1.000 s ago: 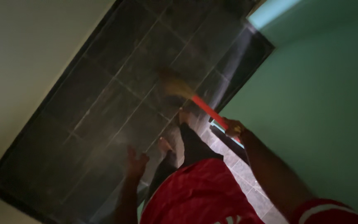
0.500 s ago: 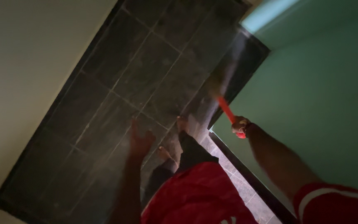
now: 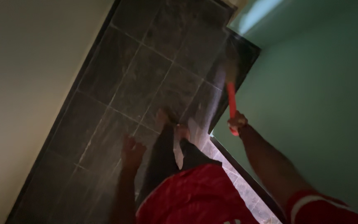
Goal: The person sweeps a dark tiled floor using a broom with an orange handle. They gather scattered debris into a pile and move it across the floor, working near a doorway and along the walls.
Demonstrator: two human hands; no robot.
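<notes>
My right hand (image 3: 237, 122) grips the red handle of a broom (image 3: 231, 99); its blurred bristle head reaches forward along the dark skirting by the green wall. My left hand (image 3: 132, 151) hangs loose with fingers apart, holding nothing, above the dark grey floor tiles (image 3: 146, 79). My bare feet (image 3: 175, 126) stand on the tiles below a red shirt and dark trousers.
A narrow tiled corridor runs between a cream wall (image 3: 25, 83) on the left and a green wall (image 3: 320, 103) on the right. Dark skirting (image 3: 245, 178) lines the foot of the green wall. The light is dim.
The broom head has swung from the middle of the floor toward the green wall and farther forward. My right hand lifted with the handle. The view shifted forward along the corridor.
</notes>
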